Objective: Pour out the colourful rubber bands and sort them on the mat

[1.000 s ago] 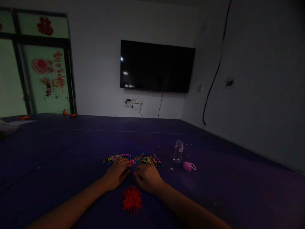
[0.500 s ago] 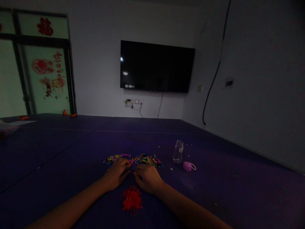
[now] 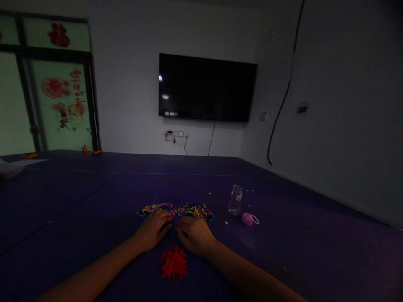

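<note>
A heap of many-coloured rubber bands point(image 3: 176, 209) lies on the dark purple table point(image 3: 94, 201) in front of me. My left hand point(image 3: 153, 230) and my right hand point(image 3: 194, 235) rest side by side at the heap's near edge, fingers curled down and fingertips in the bands. What the fingers pinch is too dim to make out. A separate pile of red rubber bands point(image 3: 173, 262) lies between my wrists, close to me.
A small clear bottle point(image 3: 235, 200) stands right of the heap, with a pink lid point(image 3: 248, 219) lying beside it. White specks dot the table near them. A dark wall screen point(image 3: 206, 88) hangs ahead; decorated glass doors point(image 3: 59, 100) are at the left.
</note>
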A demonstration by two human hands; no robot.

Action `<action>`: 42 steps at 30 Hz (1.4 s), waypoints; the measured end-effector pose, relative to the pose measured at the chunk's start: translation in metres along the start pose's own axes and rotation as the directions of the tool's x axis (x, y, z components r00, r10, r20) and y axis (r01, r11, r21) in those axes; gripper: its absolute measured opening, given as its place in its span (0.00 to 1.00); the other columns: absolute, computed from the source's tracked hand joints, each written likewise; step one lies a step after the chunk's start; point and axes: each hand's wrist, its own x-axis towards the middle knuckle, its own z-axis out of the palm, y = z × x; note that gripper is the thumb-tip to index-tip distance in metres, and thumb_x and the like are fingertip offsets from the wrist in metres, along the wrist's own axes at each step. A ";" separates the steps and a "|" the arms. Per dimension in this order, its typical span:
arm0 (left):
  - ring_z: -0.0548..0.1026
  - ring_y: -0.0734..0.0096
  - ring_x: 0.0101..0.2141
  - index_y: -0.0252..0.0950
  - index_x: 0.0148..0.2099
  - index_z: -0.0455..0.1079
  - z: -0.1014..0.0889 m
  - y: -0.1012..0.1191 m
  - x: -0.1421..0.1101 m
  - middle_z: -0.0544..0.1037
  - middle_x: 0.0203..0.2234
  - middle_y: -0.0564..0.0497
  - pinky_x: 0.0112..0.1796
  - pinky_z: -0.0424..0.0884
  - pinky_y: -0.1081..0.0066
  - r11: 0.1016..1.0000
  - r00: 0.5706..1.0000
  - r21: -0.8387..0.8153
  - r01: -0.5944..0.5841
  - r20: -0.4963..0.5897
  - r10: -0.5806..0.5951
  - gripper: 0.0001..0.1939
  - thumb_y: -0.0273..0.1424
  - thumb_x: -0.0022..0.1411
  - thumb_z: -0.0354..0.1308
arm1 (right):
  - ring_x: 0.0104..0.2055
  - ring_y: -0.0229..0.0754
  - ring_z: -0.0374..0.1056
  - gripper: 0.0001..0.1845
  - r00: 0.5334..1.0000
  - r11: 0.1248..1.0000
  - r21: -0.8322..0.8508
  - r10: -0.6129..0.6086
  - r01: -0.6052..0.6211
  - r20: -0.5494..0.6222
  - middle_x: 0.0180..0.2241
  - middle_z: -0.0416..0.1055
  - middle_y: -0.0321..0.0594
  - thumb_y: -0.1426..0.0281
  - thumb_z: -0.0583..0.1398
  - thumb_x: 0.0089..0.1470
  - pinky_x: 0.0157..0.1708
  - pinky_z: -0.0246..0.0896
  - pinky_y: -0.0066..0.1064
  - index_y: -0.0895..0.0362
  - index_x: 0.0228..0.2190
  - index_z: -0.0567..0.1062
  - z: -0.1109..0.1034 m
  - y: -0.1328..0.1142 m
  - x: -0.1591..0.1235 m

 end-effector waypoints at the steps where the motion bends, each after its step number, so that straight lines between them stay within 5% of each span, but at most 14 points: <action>1: 0.70 0.60 0.47 0.36 0.47 0.70 0.001 -0.001 0.000 0.75 0.44 0.44 0.47 0.66 0.60 1.000 1.000 0.002 -0.001 0.000 0.001 0.12 0.29 0.62 0.51 | 0.30 0.37 0.68 0.14 1.000 1.000 -0.001 0.001 -0.001 -0.001 0.28 0.73 0.39 0.72 0.50 0.58 0.28 0.55 0.27 0.58 0.27 0.74 0.000 0.000 0.000; 20: 0.70 0.61 0.41 0.35 0.37 0.69 -0.008 0.010 0.004 0.73 0.38 0.45 0.42 0.66 0.62 0.999 0.999 0.037 0.007 0.035 -0.008 0.06 0.28 0.62 0.50 | 0.29 0.37 0.68 0.14 1.000 1.000 0.010 0.004 -0.004 -0.006 0.27 0.73 0.38 0.72 0.50 0.58 0.27 0.55 0.26 0.58 0.26 0.73 0.001 0.000 -0.001; 33: 0.69 0.61 0.44 0.36 0.46 0.69 -0.007 0.009 0.003 0.73 0.43 0.44 0.46 0.66 0.61 1.000 0.999 0.014 -0.004 -0.054 0.004 0.11 0.28 0.64 0.48 | 0.30 0.37 0.68 0.14 1.000 1.000 0.015 -0.002 0.002 0.011 0.28 0.73 0.39 0.72 0.50 0.58 0.28 0.56 0.26 0.58 0.27 0.74 0.001 0.001 -0.001; 42: 0.67 0.59 0.50 0.37 0.52 0.67 -0.005 0.003 0.003 0.72 0.48 0.44 0.50 0.63 0.57 0.999 0.997 0.009 -0.047 0.057 0.046 0.15 0.27 0.64 0.49 | 0.30 0.37 0.68 0.13 1.000 1.000 0.014 -0.002 0.002 0.012 0.28 0.73 0.39 0.72 0.51 0.58 0.27 0.55 0.26 0.59 0.26 0.74 -0.002 -0.001 0.000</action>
